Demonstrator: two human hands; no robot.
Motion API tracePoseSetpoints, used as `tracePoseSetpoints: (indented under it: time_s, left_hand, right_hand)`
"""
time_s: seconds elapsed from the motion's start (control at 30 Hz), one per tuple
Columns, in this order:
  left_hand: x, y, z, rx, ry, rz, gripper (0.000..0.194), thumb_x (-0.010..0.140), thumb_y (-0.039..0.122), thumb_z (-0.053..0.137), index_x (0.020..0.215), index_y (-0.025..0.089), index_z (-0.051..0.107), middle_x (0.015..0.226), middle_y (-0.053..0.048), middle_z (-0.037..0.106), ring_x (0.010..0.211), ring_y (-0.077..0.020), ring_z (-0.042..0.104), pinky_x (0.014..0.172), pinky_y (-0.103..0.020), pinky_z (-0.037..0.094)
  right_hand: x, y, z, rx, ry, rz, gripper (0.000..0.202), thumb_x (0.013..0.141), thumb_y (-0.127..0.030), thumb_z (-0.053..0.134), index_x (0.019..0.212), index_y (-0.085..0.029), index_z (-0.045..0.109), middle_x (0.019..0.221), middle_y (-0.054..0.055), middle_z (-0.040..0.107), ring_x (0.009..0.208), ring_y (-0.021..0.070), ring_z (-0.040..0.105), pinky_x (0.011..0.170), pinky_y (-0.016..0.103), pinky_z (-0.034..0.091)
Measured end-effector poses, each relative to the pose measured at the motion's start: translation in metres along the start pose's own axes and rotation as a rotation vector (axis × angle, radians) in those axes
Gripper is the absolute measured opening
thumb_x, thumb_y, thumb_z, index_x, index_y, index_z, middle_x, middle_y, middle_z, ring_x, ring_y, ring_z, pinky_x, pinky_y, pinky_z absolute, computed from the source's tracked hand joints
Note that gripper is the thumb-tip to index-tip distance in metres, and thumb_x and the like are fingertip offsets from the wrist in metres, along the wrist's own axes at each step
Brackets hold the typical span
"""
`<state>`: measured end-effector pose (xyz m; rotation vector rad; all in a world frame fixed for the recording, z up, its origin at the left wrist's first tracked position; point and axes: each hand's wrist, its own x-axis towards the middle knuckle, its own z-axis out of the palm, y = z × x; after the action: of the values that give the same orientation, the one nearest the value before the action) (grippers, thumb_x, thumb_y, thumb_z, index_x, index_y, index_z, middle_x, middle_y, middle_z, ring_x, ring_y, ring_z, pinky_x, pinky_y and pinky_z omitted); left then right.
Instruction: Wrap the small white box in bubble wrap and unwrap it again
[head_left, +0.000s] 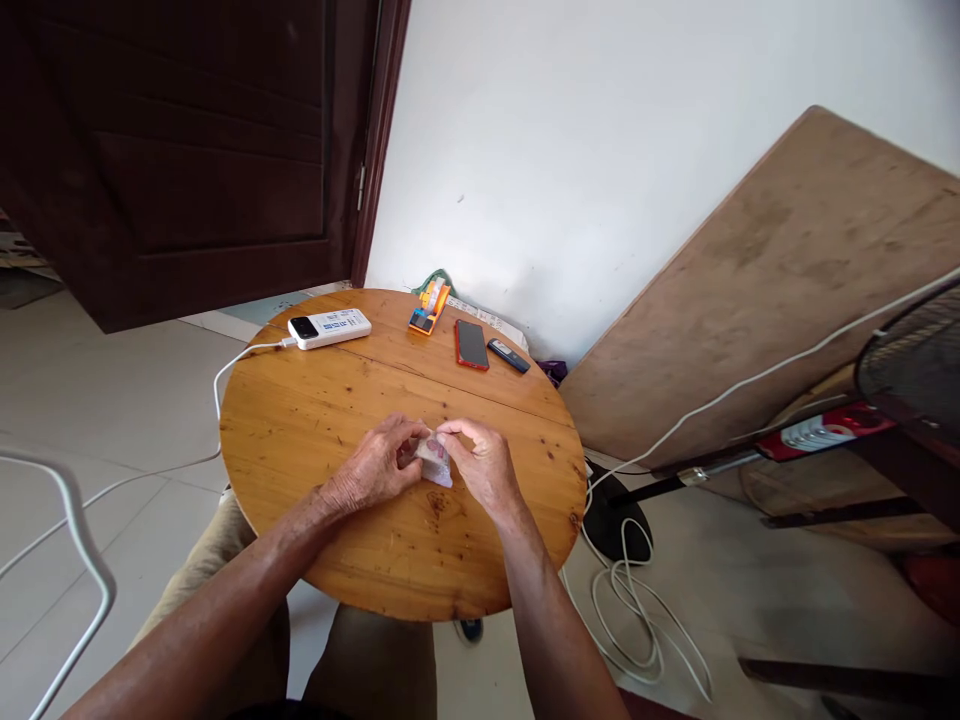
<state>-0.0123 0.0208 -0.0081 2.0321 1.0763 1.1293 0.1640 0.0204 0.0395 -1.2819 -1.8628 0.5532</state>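
Observation:
A small clear plastic packet (pixel 435 462) with something pinkish showing through it is between my hands, just above the round wooden table (pixel 300 440). The fingers and thumb of my left hand (pixel 382 462) are closed on its left side. At its upper right corner, my right hand (pixel 484 460) pinches the edge between thumb and forefinger. What exactly lies inside the packet is too small to make out.
Toward the table's far side are a white power bank (pixel 341 326) with a cable plugged in, an orange tape dispenser (pixel 430 305), a red-edged phone (pixel 471 345) and a small dark device (pixel 508 355). A fan (pixel 832 430) and coiled white cable (pixel 630 610) are at the right.

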Motion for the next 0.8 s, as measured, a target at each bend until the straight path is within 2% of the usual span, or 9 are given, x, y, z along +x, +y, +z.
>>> tracePoseSetpoints:
  time_s: [0.2, 0.4, 0.63, 0.8]
  left_hand:
    - [0.000, -0.002, 0.001, -0.013, 0.001, 0.017, 0.034, 0.069, 0.006, 0.058, 0.101, 0.017, 0.062, 0.089, -0.002, 0.058, 0.073, -0.0125, 0.055, 0.066, -0.024, 0.046]
    - [0.001, -0.001, 0.000, -0.017, 0.012, 0.020, 0.029, 0.069, 0.007, 0.058, 0.096, 0.017, 0.058, 0.086, -0.001, 0.057, 0.071, -0.0118, 0.055, 0.063, -0.023, 0.046]
    - [-0.001, 0.001, -0.005, -0.023, -0.014, 0.014, 0.024, 0.073, 0.012, 0.060, 0.097, 0.018, 0.058, 0.085, -0.001, 0.057, 0.068, -0.0117, 0.054, 0.062, -0.024, 0.046]
    - [-0.004, -0.001, -0.006, -0.041, -0.022, 0.012, 0.029, 0.072, 0.011, 0.056, 0.101, 0.018, 0.058, 0.087, -0.001, 0.057, 0.073, -0.0129, 0.056, 0.064, -0.024, 0.048]
  right_hand:
    - [-0.011, 0.000, 0.003, -0.048, 0.024, -0.102, 0.015, 0.086, -0.022, 0.059, 0.077, -0.024, 0.072, 0.085, 0.003, 0.074, 0.084, 0.0204, 0.068, 0.083, 0.034, 0.051]
    - [-0.028, 0.004, 0.009, -0.236, 0.067, -0.191, 0.018, 0.091, -0.022, 0.056, 0.092, -0.025, 0.074, 0.106, 0.006, 0.071, 0.100, 0.0232, 0.064, 0.090, 0.041, 0.049]
    - [-0.049, 0.004, 0.006, -0.350, 0.062, -0.252, 0.028, 0.091, -0.022, 0.055, 0.114, -0.026, 0.068, 0.122, 0.008, 0.064, 0.111, 0.0255, 0.059, 0.093, 0.044, 0.048]
    - [-0.055, 0.008, 0.010, -0.368, 0.078, -0.256, 0.034, 0.087, -0.021, 0.057, 0.120, -0.026, 0.065, 0.132, 0.008, 0.057, 0.118, 0.0263, 0.056, 0.098, 0.045, 0.047]
